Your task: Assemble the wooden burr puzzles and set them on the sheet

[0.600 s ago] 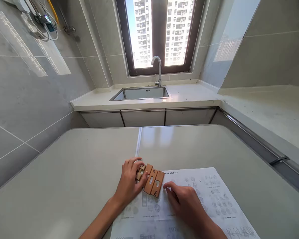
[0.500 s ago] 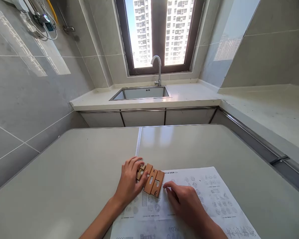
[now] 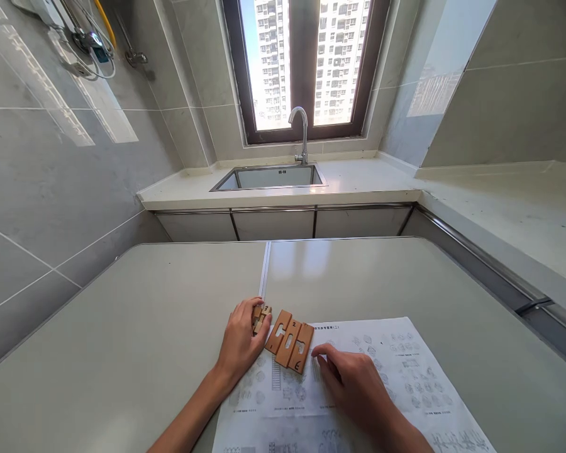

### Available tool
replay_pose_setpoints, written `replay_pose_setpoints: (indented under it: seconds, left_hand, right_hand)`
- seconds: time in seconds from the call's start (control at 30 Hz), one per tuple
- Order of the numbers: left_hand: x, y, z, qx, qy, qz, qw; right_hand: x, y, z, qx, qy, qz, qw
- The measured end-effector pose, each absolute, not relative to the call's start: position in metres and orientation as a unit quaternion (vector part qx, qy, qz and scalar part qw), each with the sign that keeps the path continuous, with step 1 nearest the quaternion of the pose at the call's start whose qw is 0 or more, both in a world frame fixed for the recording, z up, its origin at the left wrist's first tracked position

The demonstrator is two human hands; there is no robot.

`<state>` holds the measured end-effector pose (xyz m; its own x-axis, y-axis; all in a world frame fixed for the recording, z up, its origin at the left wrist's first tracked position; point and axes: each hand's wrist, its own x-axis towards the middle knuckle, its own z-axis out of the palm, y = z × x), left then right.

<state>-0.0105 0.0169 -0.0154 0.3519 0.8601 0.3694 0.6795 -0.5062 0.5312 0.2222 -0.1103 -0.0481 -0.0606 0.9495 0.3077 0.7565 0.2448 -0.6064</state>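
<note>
Three flat slotted wooden puzzle pieces (image 3: 290, 343) lie side by side, slightly staggered, on the upper left of a printed sheet (image 3: 358, 415). Black numbers mark some of them; a 2 and a 6 are readable. Just left of this row, my left hand (image 3: 244, 330) has its fingers and thumb closed around smaller notched wooden pieces (image 3: 263, 318), partly hidden by the hand. My right hand (image 3: 351, 377) rests on the sheet, right of the row and apart from it. Its fingers are curled in, with nothing visible between them.
The pale table (image 3: 122, 327) has a white seam (image 3: 265, 270) running away from me. Beyond it stands a counter (image 3: 358, 182) with a sink (image 3: 273, 177) and a tap (image 3: 304, 135) under a window. Another counter (image 3: 514, 207) runs along the right; a tiled wall (image 3: 66, 182) borders the left.
My left hand has drawn the smaller wooden pieces slightly left, opening a gap from the row of three. The row's leftmost piece is now uncovered. My right hand has barely moved.
</note>
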Motion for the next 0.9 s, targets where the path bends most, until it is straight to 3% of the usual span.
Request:
replay_pose_setpoints:
  seconds: [0.67,0.77,0.9]
  left_hand:
    - [-0.013,0.02,-0.007,0.738,0.501,0.378,0.248]
    - [-0.008,0.012,-0.002,0.733,0.493,0.398,0.247]
    - [0.004,-0.012,0.002,0.787,0.394,0.409,0.242]
  right_hand:
    - [0.222,-0.112,-0.049,-0.598,-0.708,0.165,0.338]
    - [0.22,-0.111,-0.043,-0.594,-0.663,0.257,0.377]
    - [0.221,-0.109,-0.029,-0.515,-0.514,0.481,0.49]
